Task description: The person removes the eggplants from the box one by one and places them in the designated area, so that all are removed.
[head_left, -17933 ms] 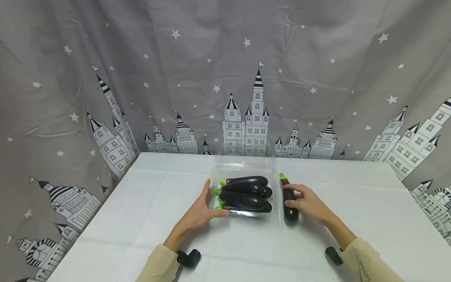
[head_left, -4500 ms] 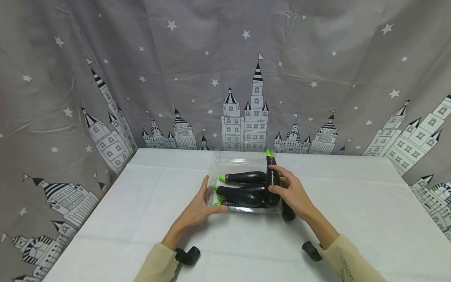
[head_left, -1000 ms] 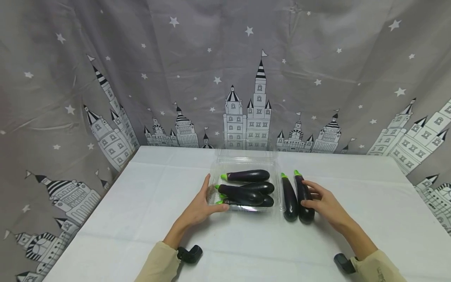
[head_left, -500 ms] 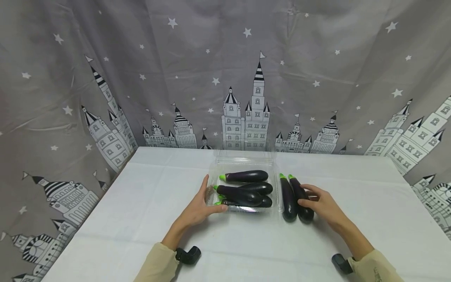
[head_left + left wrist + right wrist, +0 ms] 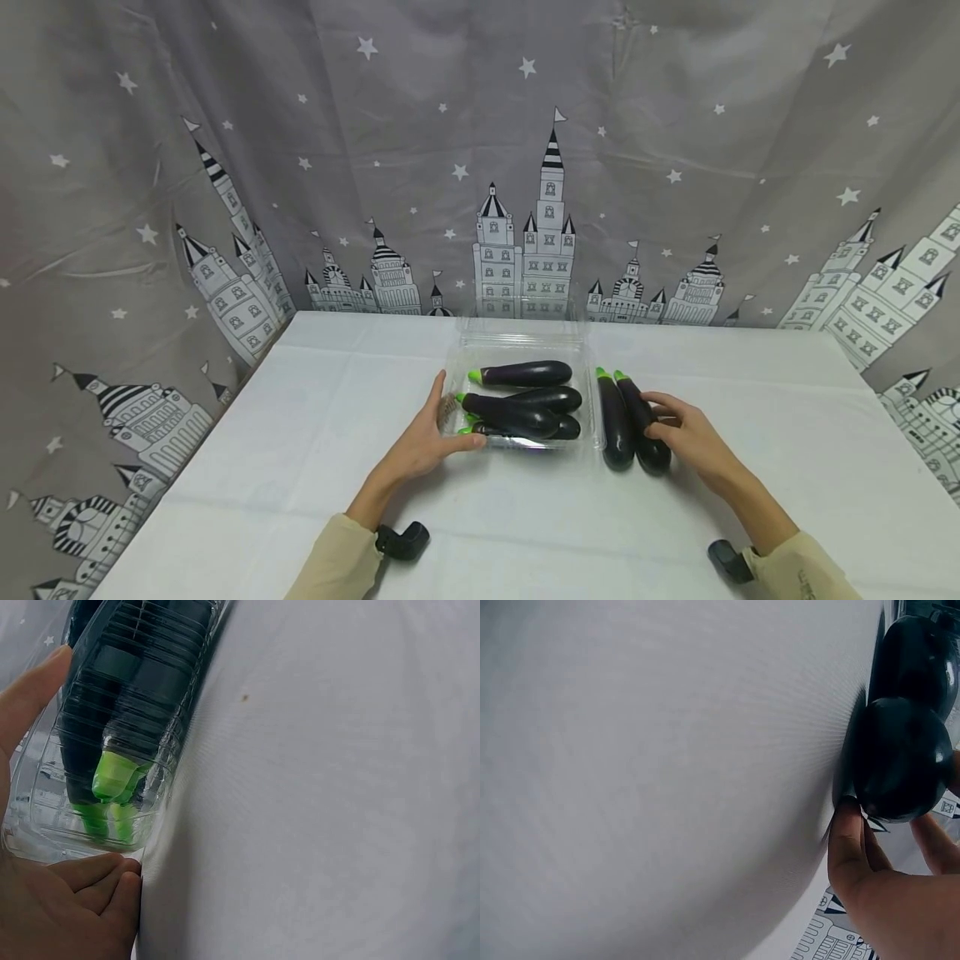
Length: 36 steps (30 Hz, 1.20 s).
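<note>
A clear plastic clamshell box point(image 5: 517, 445) stands mid-table with its lid raised at the back. Several eggplants with green stems lie in it, such as the back eggplant point(image 5: 528, 373). My left hand point(image 5: 420, 446) holds the box's front left corner, thumb on the front wall and fingers at the left end. Right of the box, a first eggplant point(image 5: 617, 425) lies on the table. Against it lies a second eggplant point(image 5: 654, 457), their stems close together. My right hand point(image 5: 690, 433) grips this second eggplant from the right; the right wrist view shows fingers on opposite sides of it.
A white cloth covers the table point(image 5: 525, 533). Behind it hangs a grey curtain point(image 5: 420, 125) with printed castles and stars. A black camera mount point(image 5: 402, 542) sits at the left wrist and another black mount point(image 5: 729, 561) at the right.
The second eggplant has gone from above the box's right side to the table beside the first one. Lately its stem end swung left and my right thumb drew back slightly. The left hand stayed.
</note>
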Available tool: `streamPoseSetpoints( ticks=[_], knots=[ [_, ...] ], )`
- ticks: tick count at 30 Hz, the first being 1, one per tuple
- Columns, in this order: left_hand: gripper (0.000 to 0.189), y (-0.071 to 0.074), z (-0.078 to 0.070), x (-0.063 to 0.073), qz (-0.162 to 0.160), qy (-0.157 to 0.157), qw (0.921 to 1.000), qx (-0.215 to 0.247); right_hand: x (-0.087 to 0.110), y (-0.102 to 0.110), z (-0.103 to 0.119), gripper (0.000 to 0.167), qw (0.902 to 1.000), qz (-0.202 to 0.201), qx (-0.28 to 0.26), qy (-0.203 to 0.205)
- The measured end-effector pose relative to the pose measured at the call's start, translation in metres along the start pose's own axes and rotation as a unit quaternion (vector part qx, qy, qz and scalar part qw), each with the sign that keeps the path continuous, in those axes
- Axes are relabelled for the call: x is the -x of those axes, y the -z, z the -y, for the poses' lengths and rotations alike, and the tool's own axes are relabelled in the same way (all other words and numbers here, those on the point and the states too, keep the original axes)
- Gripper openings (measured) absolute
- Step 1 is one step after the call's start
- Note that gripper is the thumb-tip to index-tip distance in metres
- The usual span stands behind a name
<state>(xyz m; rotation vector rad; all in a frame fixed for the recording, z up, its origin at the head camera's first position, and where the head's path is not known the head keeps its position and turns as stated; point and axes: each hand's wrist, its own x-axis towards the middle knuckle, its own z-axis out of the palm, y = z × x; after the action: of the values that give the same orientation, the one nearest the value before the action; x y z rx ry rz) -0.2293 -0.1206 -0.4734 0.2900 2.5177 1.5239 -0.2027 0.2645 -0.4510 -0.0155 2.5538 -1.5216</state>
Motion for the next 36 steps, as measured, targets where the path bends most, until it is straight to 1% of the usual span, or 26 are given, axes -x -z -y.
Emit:
streamPoseSetpoints(
  ticks=[10,21,36],
  knots=[
    [0.125,-0.0004,-0.0016,0.0002,0.001,0.0,1.0,0.0,0.0,0.0014,-0.0014,0.057,0.9999,-0.008,0.01,0.002],
    [0.124,-0.0006,0.0003,-0.0015,0.002,0.001,1.0,0.003,0.0017,0.0009,-0.0005,0.057,0.9999,-0.009,0.006,-0.012],
    [0.125,-0.0006,-0.0006,-0.0011,0.006,0.001,0.9998,0.017,0.0027,0.0018,-0.002,0.057,0.9999,-0.011,0.006,-0.008]
  ],
)
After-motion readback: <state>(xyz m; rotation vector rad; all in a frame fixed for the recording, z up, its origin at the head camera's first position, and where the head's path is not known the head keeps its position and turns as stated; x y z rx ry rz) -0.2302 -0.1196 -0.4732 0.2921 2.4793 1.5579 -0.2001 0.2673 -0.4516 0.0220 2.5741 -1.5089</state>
